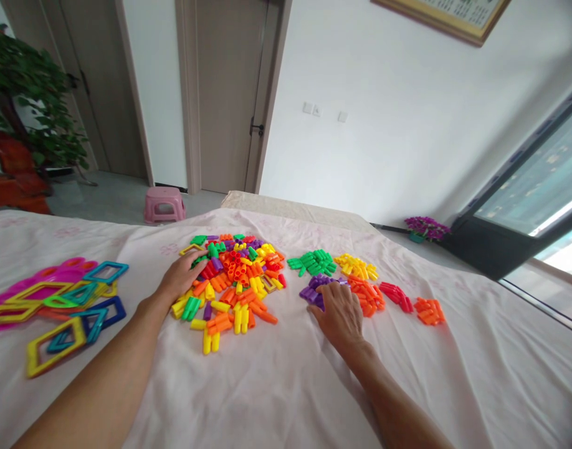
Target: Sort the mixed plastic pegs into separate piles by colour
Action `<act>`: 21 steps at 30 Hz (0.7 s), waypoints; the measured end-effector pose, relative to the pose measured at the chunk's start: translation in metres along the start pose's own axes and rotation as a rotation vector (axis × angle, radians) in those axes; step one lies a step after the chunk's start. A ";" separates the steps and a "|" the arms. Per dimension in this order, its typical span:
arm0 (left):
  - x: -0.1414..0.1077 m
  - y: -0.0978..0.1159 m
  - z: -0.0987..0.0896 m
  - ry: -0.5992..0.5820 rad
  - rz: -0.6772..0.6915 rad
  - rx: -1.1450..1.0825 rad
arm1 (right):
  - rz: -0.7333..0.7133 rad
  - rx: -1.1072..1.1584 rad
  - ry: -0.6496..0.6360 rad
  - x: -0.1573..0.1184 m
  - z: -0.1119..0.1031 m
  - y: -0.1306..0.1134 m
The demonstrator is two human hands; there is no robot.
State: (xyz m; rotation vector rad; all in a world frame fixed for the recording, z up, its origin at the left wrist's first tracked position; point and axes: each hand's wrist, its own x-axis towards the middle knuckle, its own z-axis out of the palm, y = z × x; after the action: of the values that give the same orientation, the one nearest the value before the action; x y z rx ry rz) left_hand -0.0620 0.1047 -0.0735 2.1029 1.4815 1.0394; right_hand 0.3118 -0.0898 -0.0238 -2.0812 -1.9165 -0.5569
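Our right hand (339, 308) arches over the glossy purple tubes (309, 291), half hiding them; our left hand (179, 277) touches one mixed heap (237, 268). We cannot tell whether either grips anything. On the surface (248, 399) we count five more groups: one green group (314, 262), one yellow group (357, 267), two orange groups (372, 297), one red group (395, 296), its long axes slanting far-left to near-right.

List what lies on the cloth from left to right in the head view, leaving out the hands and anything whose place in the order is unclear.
Flat frames, mixed pile, green pile, yellow pile, red pile, rightmost orange pile.
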 end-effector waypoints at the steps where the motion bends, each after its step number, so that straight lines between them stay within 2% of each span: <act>1: 0.000 0.000 0.000 -0.001 -0.002 0.000 | -0.019 0.027 0.000 -0.001 -0.003 -0.003; 6: 0.000 0.000 0.000 -0.009 -0.009 0.010 | -0.139 0.289 -0.075 -0.007 -0.014 -0.034; 10: 0.001 -0.002 0.001 -0.014 -0.001 0.013 | -0.180 0.417 -0.143 -0.011 -0.010 -0.058; 15: 0.001 -0.003 0.001 -0.023 -0.003 0.018 | -0.230 0.391 -0.223 -0.012 -0.005 -0.071; 21: 0.000 -0.001 0.000 -0.027 -0.010 0.025 | -0.283 0.216 -0.270 -0.013 -0.001 -0.066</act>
State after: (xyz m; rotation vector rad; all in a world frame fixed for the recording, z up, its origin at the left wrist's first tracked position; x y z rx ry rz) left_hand -0.0627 0.1054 -0.0738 2.1158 1.4984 0.9900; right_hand 0.2450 -0.0956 -0.0336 -1.8394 -2.3260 -0.1145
